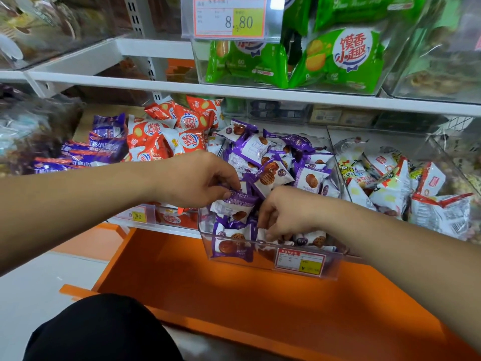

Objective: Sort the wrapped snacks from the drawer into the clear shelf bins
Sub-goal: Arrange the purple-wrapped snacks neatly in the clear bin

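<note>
**Both hands at the clear bin of purple waffle snacks**

Head view: A clear bin (263, 257) is seen in the centre of the frame, projecting from the lower shelf over an orange drawer (234, 295). It is heaped with purple-and-white waffle packets (273, 157), and a price label (299, 260) is fixed to its front wall.

The left hand (197, 178) is reached in from the left. Its fingers (234, 182) are curled, and the top edge of one waffle packet (230, 208) at the front of the heap is pinched between them.

The right hand (286, 212) is placed just right of that packet, its fingers (273, 234) bent down among the packets behind the front wall. Whether anything is gripped there cannot be told.

Red-and-white biscuit packets (166, 136) are piled in the bin to the left. White, yellow and red packets (390, 183) fill the bin to the right.

On the white shelf (234, 92) above, green biscuit packets (343, 58) are held in another clear bin, with a price tag (230, 19) reading 8.80.

A black-clad knee (99, 332) is seen at lower left.
</note>
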{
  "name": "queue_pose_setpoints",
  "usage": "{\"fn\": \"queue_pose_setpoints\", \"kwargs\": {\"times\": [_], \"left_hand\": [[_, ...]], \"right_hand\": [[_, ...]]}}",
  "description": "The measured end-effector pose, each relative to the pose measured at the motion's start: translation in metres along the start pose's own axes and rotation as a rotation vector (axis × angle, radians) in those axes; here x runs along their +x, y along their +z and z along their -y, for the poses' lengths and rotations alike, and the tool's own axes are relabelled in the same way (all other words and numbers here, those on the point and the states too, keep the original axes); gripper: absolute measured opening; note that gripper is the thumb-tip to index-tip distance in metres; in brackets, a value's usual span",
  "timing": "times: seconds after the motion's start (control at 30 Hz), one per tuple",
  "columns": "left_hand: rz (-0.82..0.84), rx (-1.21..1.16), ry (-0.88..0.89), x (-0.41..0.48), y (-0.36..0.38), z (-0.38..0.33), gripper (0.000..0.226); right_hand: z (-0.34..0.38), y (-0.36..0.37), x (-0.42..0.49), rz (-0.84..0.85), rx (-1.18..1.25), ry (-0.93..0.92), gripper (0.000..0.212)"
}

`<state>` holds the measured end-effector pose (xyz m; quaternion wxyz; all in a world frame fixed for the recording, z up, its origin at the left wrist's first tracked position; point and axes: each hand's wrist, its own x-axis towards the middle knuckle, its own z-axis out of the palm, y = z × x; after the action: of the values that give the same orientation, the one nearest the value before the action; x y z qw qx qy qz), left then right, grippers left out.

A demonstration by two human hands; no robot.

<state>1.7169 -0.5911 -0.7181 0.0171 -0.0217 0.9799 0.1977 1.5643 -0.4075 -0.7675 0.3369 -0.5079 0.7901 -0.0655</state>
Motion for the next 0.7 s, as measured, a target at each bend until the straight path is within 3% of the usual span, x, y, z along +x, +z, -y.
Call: {"fn": "queue_pose_setpoints", "kwargs": {"times": [0.23,0.43,0.7], "left_hand": [[-0.017,-0.046,-0.004,-0.004,-0.002,-0.001,0.022],[-0.141,-0.046,-0.019,-0.005,-0.003,0.004,0.022],[-0.063,-0.105,-0.077,-0.004,-0.007,0.005,0.029]], "right_hand": [[0.004,0.000,-0.006,0.067,0.046,-0.028,0.047],[0.010,0.000,-0.008,-0.110,0.390,0.008,0.033],[0.013,0.013,-0.004,0.031,0.457,0.032,0.065]]}}
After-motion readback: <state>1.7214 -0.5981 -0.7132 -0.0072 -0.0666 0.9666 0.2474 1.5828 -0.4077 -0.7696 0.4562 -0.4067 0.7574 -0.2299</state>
